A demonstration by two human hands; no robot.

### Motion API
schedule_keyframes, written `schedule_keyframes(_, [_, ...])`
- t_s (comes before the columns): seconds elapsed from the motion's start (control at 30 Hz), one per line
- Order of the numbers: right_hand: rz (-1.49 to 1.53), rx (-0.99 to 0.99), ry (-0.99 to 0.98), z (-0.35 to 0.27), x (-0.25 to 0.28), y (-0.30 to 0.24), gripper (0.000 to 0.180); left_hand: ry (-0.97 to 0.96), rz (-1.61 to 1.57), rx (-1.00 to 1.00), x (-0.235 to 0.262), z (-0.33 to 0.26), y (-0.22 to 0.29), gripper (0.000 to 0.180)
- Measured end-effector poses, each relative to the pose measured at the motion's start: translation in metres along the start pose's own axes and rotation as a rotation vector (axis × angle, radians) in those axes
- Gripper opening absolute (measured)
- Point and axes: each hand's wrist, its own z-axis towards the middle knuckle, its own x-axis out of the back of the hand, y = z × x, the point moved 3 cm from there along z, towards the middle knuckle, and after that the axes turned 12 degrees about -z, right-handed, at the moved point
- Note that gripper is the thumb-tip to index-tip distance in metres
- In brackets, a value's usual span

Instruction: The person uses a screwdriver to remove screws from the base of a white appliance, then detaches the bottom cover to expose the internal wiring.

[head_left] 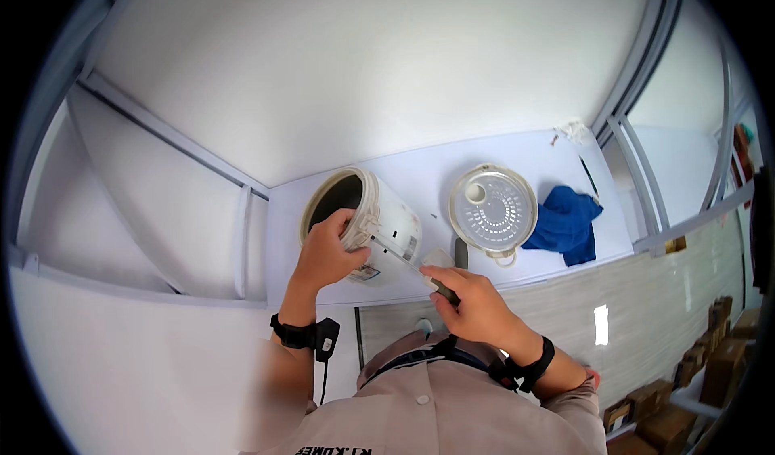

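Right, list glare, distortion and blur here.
Head view: white glare patch on the glossy grey floor; head view: the grey metal frame bends toward the picture's rim; head view: the left forearm is smeared, the white cylindrical plastic bucket sharper.

A white table (pixel 428 182) bears a cylindrical container (pixel 395 222) at the left fingers (pixel 337 219), a perforated lid (pixel 504 198) and blue cloth (pixel 565 219) beyond the right fingers (pixel 449 278).
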Motion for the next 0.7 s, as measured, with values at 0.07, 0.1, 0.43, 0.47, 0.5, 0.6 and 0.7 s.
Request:
schedule_keyframes(0.07, [-0.016, -0.013, -0.031, 0.006, 0.006, -0.014, 0.052, -0.017, -0.09, 0.006, 0.008, 0.001, 0.0, 0.061])
schedule_keyframes(0.1, [-0.023, -0.022, -0.048, 0.009, 0.008, -0.02, 0.051, -0.025, -0.122, 0.014, 0.012, 0.001, 0.003, 0.064])
schedule_keyframes(0.43, [-0.113, 0.092, 0.041, 0.026, 0.011, -0.048, 0.042, -0.036, -0.32, -0.028, 0.021, 0.009, -0.01, 0.098])
schedule_keyframes(0.47, [-0.109, 0.106, 0.054, 0.027, 0.009, -0.049, 0.04, -0.046, -0.303, -0.025, 0.022, 0.01, -0.011, 0.098])
schedule_keyframes(0.5, [-0.105, 0.119, 0.067, 0.027, 0.008, -0.051, 0.038, -0.057, -0.286, -0.023, 0.024, 0.01, -0.011, 0.098])
schedule_keyframes(0.6, [-0.129, 0.123, 0.091, 0.032, 0.007, -0.056, 0.032, -0.073, -0.254, 0.002, 0.026, 0.011, -0.011, 0.098])
schedule_keyframes(0.7, [-0.13, 0.073, 0.082, 0.038, 0.011, -0.062, 0.027, -0.087, -0.257, 0.011, 0.027, 0.011, -0.01, 0.099])
